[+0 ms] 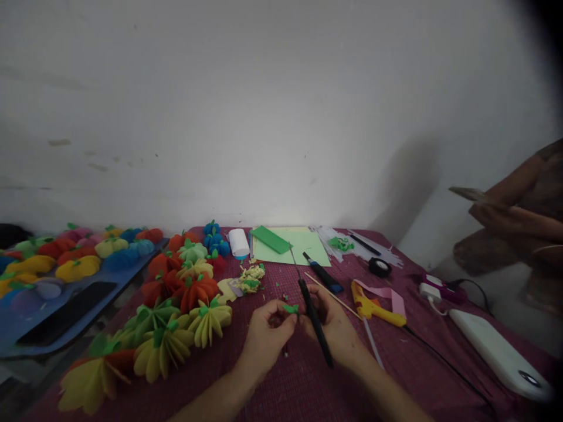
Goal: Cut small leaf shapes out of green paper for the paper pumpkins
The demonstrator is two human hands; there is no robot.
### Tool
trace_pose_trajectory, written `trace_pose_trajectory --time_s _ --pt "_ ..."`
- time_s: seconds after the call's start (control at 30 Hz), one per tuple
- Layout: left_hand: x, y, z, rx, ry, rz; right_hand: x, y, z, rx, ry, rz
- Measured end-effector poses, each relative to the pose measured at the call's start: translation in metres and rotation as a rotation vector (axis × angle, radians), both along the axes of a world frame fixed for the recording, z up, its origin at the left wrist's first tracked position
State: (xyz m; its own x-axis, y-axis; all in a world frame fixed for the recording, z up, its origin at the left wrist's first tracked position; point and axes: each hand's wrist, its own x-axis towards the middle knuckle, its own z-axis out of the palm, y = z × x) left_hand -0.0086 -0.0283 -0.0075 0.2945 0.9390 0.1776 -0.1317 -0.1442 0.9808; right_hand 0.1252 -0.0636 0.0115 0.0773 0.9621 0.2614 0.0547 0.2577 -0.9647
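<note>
Near the table's front middle, my left hand (269, 331) pinches a small green cut piece (291, 309), leaf-like in shape, between thumb and fingers. My right hand (332, 328) is closed round a slim tool with a black handle (315, 322) and a long narrow metal tip pointing away from me; its exact kind is unclear. The right fingertips are close to the green piece, and whether they touch it is hidden. Tiny green scraps lie on the cloth just beyond my hands.
Many-coloured pumpkin-like crafts (196, 290) fill the left. Behind my hands lie green sheets (303, 249), a utility knife (323, 272) and a wooden stick (336, 290). A yellow glue gun (378, 308), tape measure (379, 267) and white power bank (497, 351) lie right. Another person's hands (505, 217) hold something flat.
</note>
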Motion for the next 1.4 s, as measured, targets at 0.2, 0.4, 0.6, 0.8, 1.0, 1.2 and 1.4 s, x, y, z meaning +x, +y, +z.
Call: trace_pose_trajectory --time_s 0.2,0.4,0.6,0.8,1.0,1.2,1.4 --pt "-0.001 0.0 -0.001 0.025 0.038 -0.024 0.001 0.001 0.007 -0.025 -0.032 0.014" --pt "-0.003 0.004 0.003 -0.219 -0.373 0.069 0.001 -0.017 -0.008 -0.066 0.046 -0.13" --pt "-0.004 0.002 0.006 -0.317 -0.59 0.061 -0.013 -0.022 -0.02 -0.029 0.161 -0.147" --pt "0.001 -0.006 0.004 -0.354 -0.574 -0.017 -0.026 0.003 0.001 0.064 0.129 -0.255" --pt "0.001 -0.006 0.0 -0.306 -0.443 0.012 -0.027 0.006 0.006 0.063 0.057 -0.249" --pt "0.0 -0.004 -0.002 -0.25 -0.314 0.016 -0.024 0.008 0.011 0.045 0.032 -0.227" --pt "-0.003 -0.004 0.003 -0.262 -0.453 0.052 -0.007 -0.019 0.009 -0.097 -0.004 -0.084"
